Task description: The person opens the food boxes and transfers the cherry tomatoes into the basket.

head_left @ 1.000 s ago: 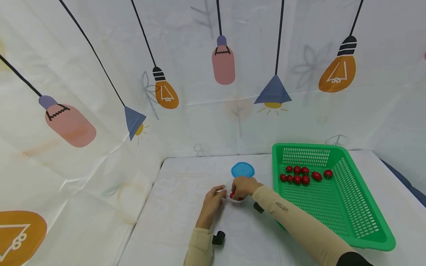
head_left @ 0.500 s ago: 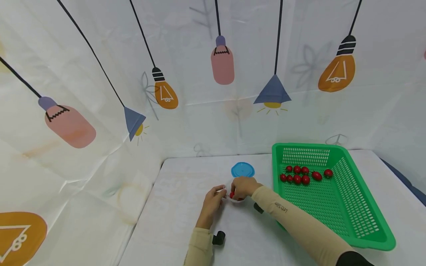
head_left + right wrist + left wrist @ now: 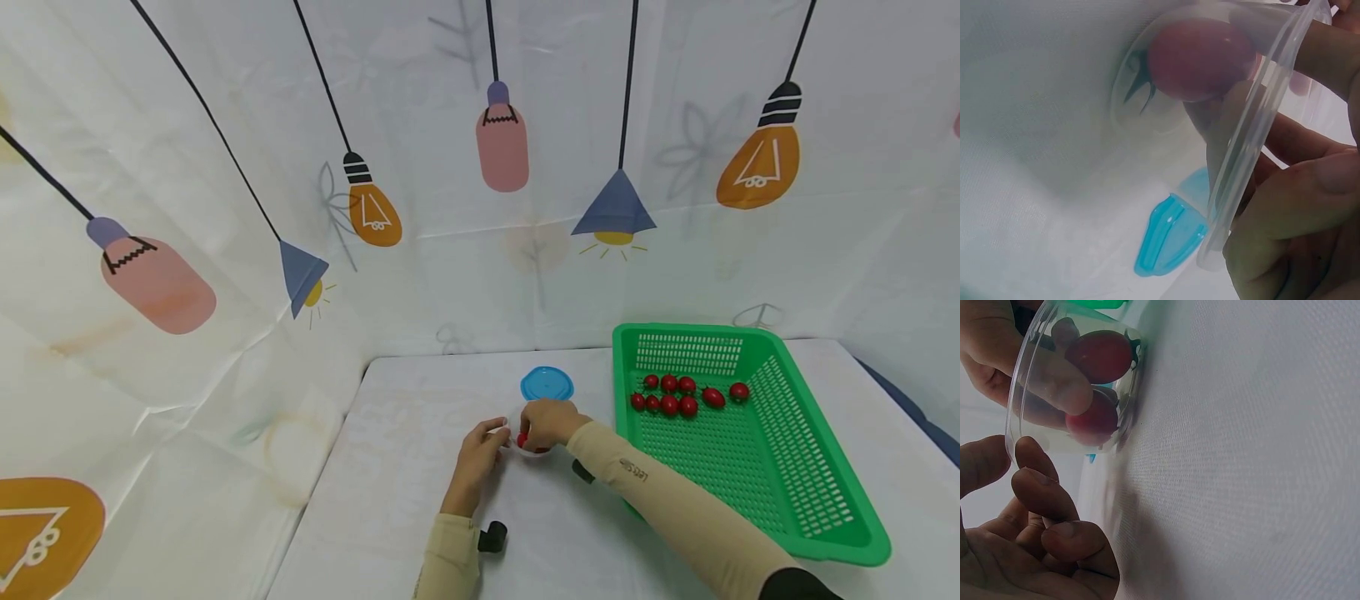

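Observation:
A clear plastic cup (image 3: pixel 529 453) stands on the white-covered table, between the hands. My left hand (image 3: pixel 477 460) pinches its rim between thumb and forefinger; the other fingers are curled below, seen in the left wrist view. My right hand (image 3: pixel 553 420) reaches down into the cup, its thumb and fingers around a cherry tomato (image 3: pixel 1094 427) near the bottom. Beside that one lies a second cherry tomato (image 3: pixel 1101 356) with a green stem end. Through the cup wall, the right wrist view shows a tomato (image 3: pixel 1200 59) large and blurred. Some right fingertips are hidden.
A blue round lid (image 3: pixel 547 383) lies just behind the cup. To the right stands a green plastic basket (image 3: pixel 750 492) with several cherry tomatoes (image 3: pixel 688 406) toward its back left. A white printed curtain (image 3: pixel 450 275) hangs behind the table.

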Motion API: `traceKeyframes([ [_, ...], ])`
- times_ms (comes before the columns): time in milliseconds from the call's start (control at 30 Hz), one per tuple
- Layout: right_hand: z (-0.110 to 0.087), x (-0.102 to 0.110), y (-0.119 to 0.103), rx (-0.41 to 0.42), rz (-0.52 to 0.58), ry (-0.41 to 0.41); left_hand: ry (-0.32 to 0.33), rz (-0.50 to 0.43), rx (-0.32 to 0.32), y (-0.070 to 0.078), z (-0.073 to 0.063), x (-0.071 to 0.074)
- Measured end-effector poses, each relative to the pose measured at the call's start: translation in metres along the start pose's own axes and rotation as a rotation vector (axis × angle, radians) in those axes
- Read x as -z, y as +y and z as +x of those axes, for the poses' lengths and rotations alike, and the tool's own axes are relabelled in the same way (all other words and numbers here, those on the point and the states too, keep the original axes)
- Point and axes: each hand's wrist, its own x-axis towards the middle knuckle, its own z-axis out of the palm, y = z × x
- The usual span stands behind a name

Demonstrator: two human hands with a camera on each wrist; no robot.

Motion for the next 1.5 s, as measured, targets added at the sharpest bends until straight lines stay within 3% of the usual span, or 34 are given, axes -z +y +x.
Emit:
traceKeyframes([
  [533, -0.012, 0.016, 0.0, -0.005, 0.116, 0.018, -0.008, -0.009, -0.016, 0.001, -0.002, 0.001],
  [933, -0.032, 0.046, 0.014, 0.134, 0.201, 0.167, -0.018, 0.012, 0.036, 0.002, -0.002, 0.001],
  [1167, -0.047, 0.06, 0.026, 0.154, 0.237, 0.219, -0.014, 0.025, 0.048, 0.002, -0.001, 0.001],
  [1500, -0.076, 0.074, 0.045, 0.227, 0.226, 0.382, 0.005, 0.043, 0.041, 0.003, -0.004, -0.001],
])
